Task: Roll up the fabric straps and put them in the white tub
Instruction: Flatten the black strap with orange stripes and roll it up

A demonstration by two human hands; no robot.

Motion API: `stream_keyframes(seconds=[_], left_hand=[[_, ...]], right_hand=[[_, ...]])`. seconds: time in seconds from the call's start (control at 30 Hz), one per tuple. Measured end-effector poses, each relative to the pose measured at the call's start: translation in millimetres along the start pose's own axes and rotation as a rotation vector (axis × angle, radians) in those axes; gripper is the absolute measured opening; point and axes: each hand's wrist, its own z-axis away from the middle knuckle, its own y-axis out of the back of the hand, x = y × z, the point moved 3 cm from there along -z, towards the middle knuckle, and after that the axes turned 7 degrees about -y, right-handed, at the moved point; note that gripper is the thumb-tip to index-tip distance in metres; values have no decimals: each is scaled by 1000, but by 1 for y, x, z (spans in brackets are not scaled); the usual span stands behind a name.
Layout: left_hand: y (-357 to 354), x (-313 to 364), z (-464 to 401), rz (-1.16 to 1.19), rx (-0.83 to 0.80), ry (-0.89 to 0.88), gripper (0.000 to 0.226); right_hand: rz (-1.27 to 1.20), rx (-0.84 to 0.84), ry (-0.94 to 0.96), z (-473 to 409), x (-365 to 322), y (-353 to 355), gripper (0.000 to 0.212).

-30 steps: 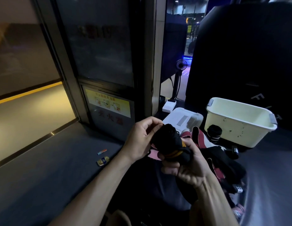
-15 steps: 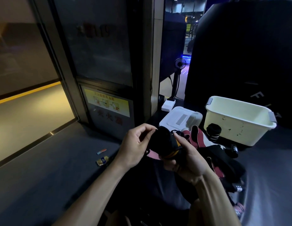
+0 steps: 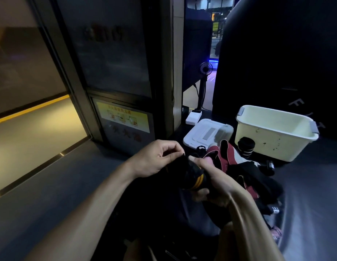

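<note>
A black strap with yellow stripes (image 3: 194, 177), rolled into a thick bundle, sits between my two hands. My right hand (image 3: 214, 182) wraps around the roll from the right. Fingertips of my left hand (image 3: 158, 159) pinch the roll's upper left end. The white tub (image 3: 275, 131) stands to the upper right, about two hand widths away, its inside looking bare. A rolled black strap with white stripes (image 3: 245, 147) stands against the tub's front. A loose pile of maroon-and-white and black straps (image 3: 237, 166) lies just right of my hands.
The tub's white lid (image 3: 207, 133) lies flat left of the tub, with a small white box (image 3: 193, 117) behind it. A small fan (image 3: 205, 69) on a pole stands farther back. A glass door with a yellow notice (image 3: 124, 117) rises on the left. Dark mat covers the floor.
Both hands dropped slightly with the roll. The left hand shifted from cupping the roll's side to pinching its upper end, and the roll now lies more sideways in the right hand.
</note>
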Motion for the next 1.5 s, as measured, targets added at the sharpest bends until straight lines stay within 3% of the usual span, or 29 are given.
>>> stream_keyframes(seconds=[0.07,0.17,0.37,0.6,0.73,0.83,0.9,1.0,1.1,1.17,1.2,1.27,1.37,1.43,1.5], left_hand=[[7,4,2,-9,-5,-10,15],[12,7,6,-1,-11,-12,15],[14,27,2,-5,-73,-74,10],[2,12,-5,-93,-241,61,13],[1,2,-4,-25,-146,106,13],[10,2,-4,95,-41,76,11],[17,5,-4,140,-55,65,8],[20,10,-5,134,-160,60,5],[20,12,-8,108,-225,50,4],[17,10,-9,91,-269,58,6],[16,9,-8,81,-277,65,7],[10,7,-7,34,-287,82,11],[9,5,-7,95,-105,142,14],[11,3,-4,132,5,222,20],[4,-1,3,84,-57,266,33]], right_hand=[[-117,-84,-21,12,-6,-8,27],[-127,-313,-22,24,-2,-8,35],[-79,-325,-64,28,-3,-13,25],[113,-260,-85,21,4,-15,14],[77,-263,-40,20,4,-13,21],[-137,-309,-28,21,-1,-13,17],[-173,-343,6,20,-3,-14,20],[-52,-321,37,20,-3,-15,24],[22,-265,73,16,0,-12,13],[68,-226,65,13,4,-9,36],[69,-228,67,14,4,-11,37],[64,-232,87,13,6,-10,27],[58,-178,131,12,5,-11,5],[22,-98,156,9,4,-11,6],[-11,-17,194,7,2,-9,17]])
